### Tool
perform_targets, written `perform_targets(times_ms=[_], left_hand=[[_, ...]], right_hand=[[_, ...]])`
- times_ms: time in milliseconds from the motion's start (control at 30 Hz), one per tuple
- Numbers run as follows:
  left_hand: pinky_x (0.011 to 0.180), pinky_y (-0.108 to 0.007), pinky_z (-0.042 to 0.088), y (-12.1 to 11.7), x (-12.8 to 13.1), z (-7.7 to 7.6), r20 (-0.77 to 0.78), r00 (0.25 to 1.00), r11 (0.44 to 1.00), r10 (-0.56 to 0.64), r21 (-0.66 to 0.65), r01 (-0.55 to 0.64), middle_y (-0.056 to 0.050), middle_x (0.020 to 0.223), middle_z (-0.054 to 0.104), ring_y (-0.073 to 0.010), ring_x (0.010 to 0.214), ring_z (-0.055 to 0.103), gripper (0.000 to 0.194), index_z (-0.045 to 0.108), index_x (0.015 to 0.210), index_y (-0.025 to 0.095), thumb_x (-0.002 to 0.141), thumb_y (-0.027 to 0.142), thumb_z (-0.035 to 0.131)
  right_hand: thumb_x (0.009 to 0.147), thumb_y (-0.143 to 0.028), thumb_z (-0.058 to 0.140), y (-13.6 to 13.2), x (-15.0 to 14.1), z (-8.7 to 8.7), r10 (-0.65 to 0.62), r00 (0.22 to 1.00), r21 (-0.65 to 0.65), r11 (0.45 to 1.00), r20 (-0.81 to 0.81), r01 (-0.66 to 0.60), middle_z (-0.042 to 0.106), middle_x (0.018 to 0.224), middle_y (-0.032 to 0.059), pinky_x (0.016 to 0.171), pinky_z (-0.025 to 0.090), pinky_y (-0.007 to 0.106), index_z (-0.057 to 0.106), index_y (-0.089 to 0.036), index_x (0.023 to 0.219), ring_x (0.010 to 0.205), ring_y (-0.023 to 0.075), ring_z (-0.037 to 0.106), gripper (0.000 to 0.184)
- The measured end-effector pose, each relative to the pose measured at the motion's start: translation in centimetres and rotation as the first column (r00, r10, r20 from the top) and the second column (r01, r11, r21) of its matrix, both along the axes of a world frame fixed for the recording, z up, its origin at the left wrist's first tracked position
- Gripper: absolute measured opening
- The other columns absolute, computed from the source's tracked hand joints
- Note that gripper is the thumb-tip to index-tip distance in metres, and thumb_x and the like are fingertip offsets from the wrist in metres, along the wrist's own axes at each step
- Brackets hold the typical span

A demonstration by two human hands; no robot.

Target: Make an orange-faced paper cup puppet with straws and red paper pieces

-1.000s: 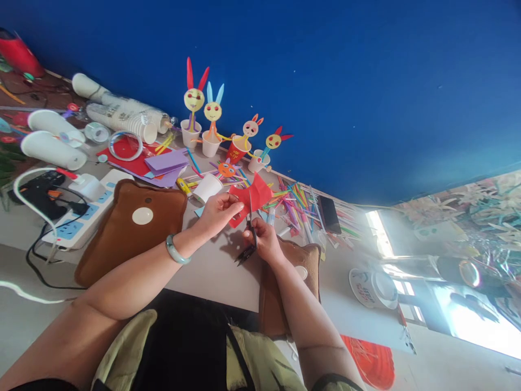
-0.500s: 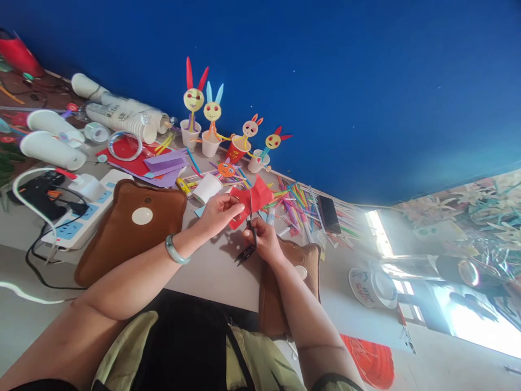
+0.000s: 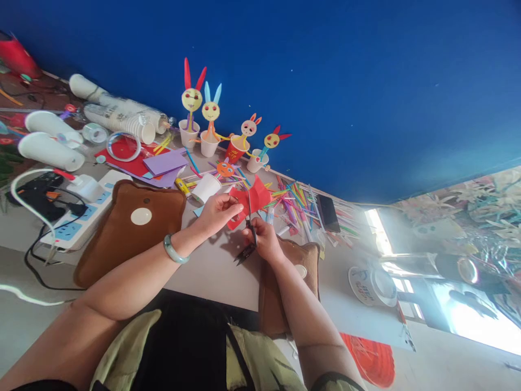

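Observation:
My left hand (image 3: 222, 213) pinches a piece of red paper (image 3: 259, 195) by its near left side. In my right hand (image 3: 264, 239) are black-handled scissors (image 3: 253, 234), their blades pointing away from me and lying across the red paper. A small dark object with pointed tips (image 3: 245, 254) shows below my right hand; I cannot make out whether it is part of the scissors. Just beyond the paper, a white paper cup (image 3: 207, 188) lies on its side, topped by an orange paper animal face (image 3: 225, 169).
Several rabbit-faced paper cups (image 3: 210, 144) stand along the blue wall. Coloured sticks (image 3: 299, 203) and a phone (image 3: 328, 213) lie to the right. Purple paper (image 3: 165, 162), a power strip (image 3: 83, 217) and a brown cushion-like pad (image 3: 134, 239) are on the left. A white bowl (image 3: 362, 285) stands far right.
The view has shifted very slightly. Both hands stay in nearly the same place, still holding the red paper and the scissors.

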State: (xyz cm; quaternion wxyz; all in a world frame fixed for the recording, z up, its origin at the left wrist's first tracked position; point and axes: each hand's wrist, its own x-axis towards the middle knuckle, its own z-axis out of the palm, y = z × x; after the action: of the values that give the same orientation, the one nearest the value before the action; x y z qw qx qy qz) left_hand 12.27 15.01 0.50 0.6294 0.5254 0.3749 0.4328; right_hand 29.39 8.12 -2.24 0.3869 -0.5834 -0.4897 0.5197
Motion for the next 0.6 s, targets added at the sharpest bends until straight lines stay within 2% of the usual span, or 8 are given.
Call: perform_targets(times_ms=[300, 600], left_hand=[[0.053, -0.022, 0.049, 0.4, -0.3, -0.1, -0.039, 0.998, 0.998, -0.059, 0.0, 0.059, 0.001, 0.056, 0.064, -0.0121, 0.054, 0.062, 0.017, 0.062, 0.065, 0.018, 0.07, 0.033, 0.068], [0.056, -0.021, 0.049, 0.7, -0.7, -1.0, -0.095, 0.993, 0.99, -0.062, 0.118, 0.074, 0.0, 0.061, 0.067, -0.0108, 0.057, 0.062, 0.016, 0.064, 0.069, 0.016, 0.074, 0.031, 0.067]], right_hand=[[0.066, -0.058, 0.084, -0.1, -0.1, 0.5, 0.013, 1.0, -0.024, 1.0, -0.014, -0.014, 0.058, 0.05, -0.0041, 0.043, 0.033, 0.023, 0.047, -0.024, 0.069, 0.044, 0.0112, 0.048, 0.05], [0.066, -0.059, 0.083, -0.1, 0.0, 0.6, 0.035, 0.999, -0.023, 0.999, -0.016, -0.035, 0.059, 0.049, -0.004, 0.043, 0.033, 0.024, 0.048, -0.024, 0.068, 0.043, 0.0111, 0.048, 0.05]])
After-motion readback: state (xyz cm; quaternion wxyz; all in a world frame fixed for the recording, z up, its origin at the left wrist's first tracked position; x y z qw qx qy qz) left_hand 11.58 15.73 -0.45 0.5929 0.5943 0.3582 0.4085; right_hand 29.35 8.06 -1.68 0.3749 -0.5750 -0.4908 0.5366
